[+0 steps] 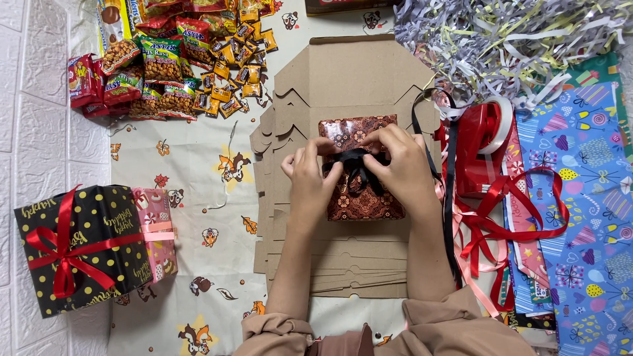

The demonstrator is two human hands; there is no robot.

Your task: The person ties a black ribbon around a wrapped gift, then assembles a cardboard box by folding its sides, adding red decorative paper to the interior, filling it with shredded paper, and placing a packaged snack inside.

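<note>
A small box wrapped in brown patterned paper [359, 198] lies on a stack of flat cardboard sheets [343, 79]. A black ribbon [356, 165] crosses the box's middle in a knot. My left hand [310, 175] pinches the ribbon from the left side. My right hand [399, 161] grips the ribbon from the right, fingers curled over the box top. A loose tail of the black ribbon runs off to the right past my right wrist.
A black polka-dot gift with red ribbon [82, 247] and a pink wrapped gift [158, 231] sit at left. Snack packets [165, 62] lie top left, shredded paper [514, 39] top right. A red tape dispenser [478, 148], red ribbon [521, 211] and wrapping paper sheets [587, 217] lie right.
</note>
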